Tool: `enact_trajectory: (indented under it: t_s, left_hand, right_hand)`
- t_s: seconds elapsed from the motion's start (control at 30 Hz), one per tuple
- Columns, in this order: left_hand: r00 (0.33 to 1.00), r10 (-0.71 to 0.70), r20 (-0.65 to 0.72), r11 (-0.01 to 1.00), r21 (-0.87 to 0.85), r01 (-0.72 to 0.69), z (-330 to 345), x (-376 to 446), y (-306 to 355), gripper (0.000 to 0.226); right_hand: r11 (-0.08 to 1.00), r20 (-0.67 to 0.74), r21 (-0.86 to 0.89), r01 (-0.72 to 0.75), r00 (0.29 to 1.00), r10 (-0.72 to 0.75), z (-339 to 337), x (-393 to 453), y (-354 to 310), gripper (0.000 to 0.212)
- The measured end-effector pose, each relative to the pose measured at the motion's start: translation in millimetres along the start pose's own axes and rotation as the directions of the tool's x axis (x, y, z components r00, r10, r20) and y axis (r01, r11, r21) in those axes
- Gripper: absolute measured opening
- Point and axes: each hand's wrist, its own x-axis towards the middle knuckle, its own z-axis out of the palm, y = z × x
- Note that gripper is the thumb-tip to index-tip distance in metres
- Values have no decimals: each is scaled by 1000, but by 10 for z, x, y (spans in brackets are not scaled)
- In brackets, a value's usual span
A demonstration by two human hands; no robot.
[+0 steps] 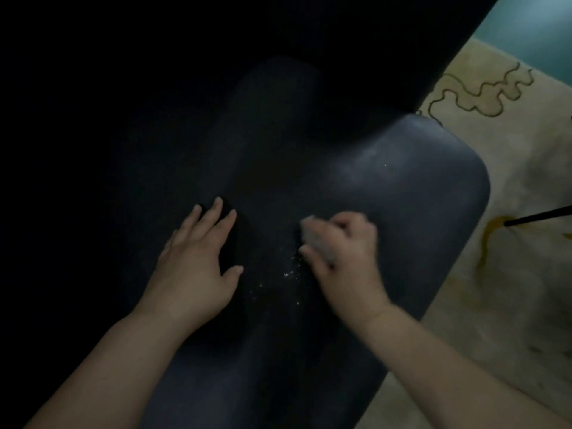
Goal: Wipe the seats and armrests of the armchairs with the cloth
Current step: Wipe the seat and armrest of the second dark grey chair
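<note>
A dark leather armchair [402, 193] fills most of the view, its rounded seat or armrest surface lit on the right side. My left hand [198, 264] lies flat on the dark leather with its fingers spread. My right hand [343, 252] grips a small pale cloth [312, 235], bunched up and pressed against the leather. White crumbs or dust specks [289, 274] are scattered on the leather between the two hands. The left part of the chair is lost in shadow.
A cream carpet [495, 274] with a dark wavy line pattern and a yellowish stain lies to the right of the chair. A thin black rod [538, 215] reaches in from the right edge. Teal floor [538, 23] shows at the top right.
</note>
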Motion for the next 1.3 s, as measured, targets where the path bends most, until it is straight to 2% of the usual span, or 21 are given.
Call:
enact_trajectory:
  t_s: [0.07, 0.1, 0.2, 0.27, 0.37, 0.43, 0.5, 0.6, 0.67, 0.73, 0.8, 0.83, 0.87, 0.93, 1.0, 1.03, 1.1, 1.17, 1.2, 1.23, 1.3]
  left_hand:
    - [1000, -7, -20, 1000, -12, 7, 43, -51, 19, 83]
    - [1000, -10, -30, 1000, -23, 9, 60, -83, 18, 82]
    - [1000, -12, -29, 999, -34, 11, 93, -196, -13, 82]
    - [1000, -10, -21, 1000, -24, 10, 119, -260, -16, 82]
    - [1000, -15, -20, 1000, -5, 15, 154, -333, -6, 83]
    - [1000, -18, -17, 1000, -1, 18, 180, -372, -12, 84]
    - [1000, -15, -18, 1000, -10, 15, 212, -413, -33, 84]
    - [999, -13, -34, 1000, -2, 13, 241, -489, -87, 83]
    - [998, -23, -52, 1000, -10, 22, 264, -539, -117, 82]
    - [998, -37, -58, 999, -14, 36, 289, -585, -142, 82]
    - [997, -47, -63, 999, -15, 47, 313, -629, -166, 82]
    - [997, -48, -67, 999, -18, 47, 321, -649, -176, 82]
    - [996, -47, -71, 999, -22, 46, 326, -668, -186, 83]
    - [996, -47, -76, 998, -35, 45, 337, -705, -200, 83]
    - [996, -56, -75, 997, -51, 52, 350, -748, -194, 86]
    - [996, -55, -75, 997, -53, 51, 361, -762, -182, 87]
    - [996, -55, -70, 998, -48, 51, 387, -785, -160, 91]
    - [995, -72, -62, 997, -45, 69, 404, -819, -163, 92]
    - [995, -84, -59, 996, -40, 82, 408, -842, -173, 93]
    - [993, -99, -59, 995, -36, 97, 409, -871, -187, 93]
    - [988, -131, -77, 991, -42, 128, 408, -930, -220, 93]
  right_hand:
    - [991, 101, 9, 131, 986, -131, 10, -101, -64, 35]
    - [994, 63, -14, 108, 992, -107, -50, -59, 30, 34]
    - [982, -157, -17, -190, 970, 185, -267, 42, 353, 33]
    - [968, -161, 12, -249, 955, 248, -201, -64, 263, 35]
    - [999, 6, 43, 18, 1000, -18, 75, -286, -172, 36]
    - [990, 85, 36, 134, 987, -136, 68, -220, -189, 36]
    - [1000, -51, -26, 14, 999, -15, -36, -25, 33, 34]
    - [960, -207, -1, -279, 940, 273, -132, 108, 168, 32]
    - [982, -155, -11, -188, 971, 184, 39, -36, -78, 33]
    - [998, -8, 19, 62, 998, -62, 243, -268, -415, 35]
    - [968, 158, 57, 246, 955, -252, 290, -401, -574, 35]
    - [963, 170, 50, 266, 948, -271, 253, -358, -529, 35]
    - [972, 133, 29, 234, 963, -236, 211, -281, -439, 34]
    - [999, 10, -7, 35, 999, -35, 125, -142, -252, 33]
    - [994, -51, 24, -109, 993, 110, 137, -158, -259, 33]
    - [995, -49, 22, -98, 994, 99, 193, -233, -357, 33]
    - [996, 56, 42, 79, 995, -81, 322, -463, -613, 34]
    - [956, 214, 79, 283, 932, -293, 318, -601, -686, 35]
    - [943, 225, 53, 330, 916, -333, 264, -569, -607, 34]
    - [950, 179, 14, 312, 934, -309, 203, -508, -484, 33]
    - [994, -16, -37, 100, 995, -101, 89, -375, -231, 32]
